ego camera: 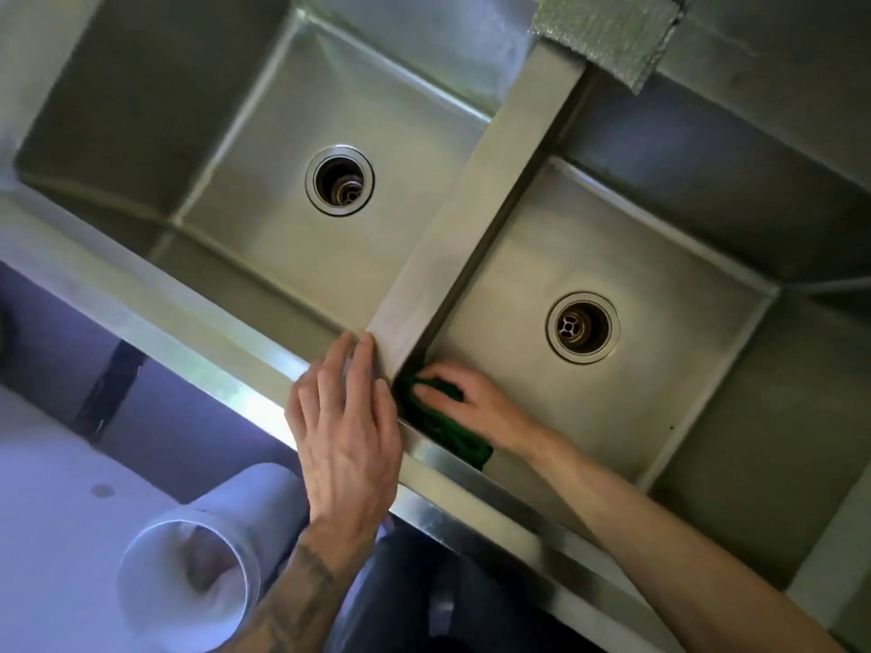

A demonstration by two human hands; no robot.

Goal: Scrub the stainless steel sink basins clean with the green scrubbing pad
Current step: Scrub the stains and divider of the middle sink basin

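Looking down, my right hand (464,407) has its fingers curled over the green scrubbing pad (447,433), bunching it into the near left corner of the right basin (612,417), beside the divider (471,205). My left hand (346,417) lies flat, fingers straight, on the front rim (212,365). The pad looks soft, light and floppy, so I'd hold it across its middle and press with my fingertips.

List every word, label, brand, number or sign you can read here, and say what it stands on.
No text can be read anywhere.
The sink and the green scrubbing pad show no lettering.
The tattoo on the left forearm is too blurred to tell.
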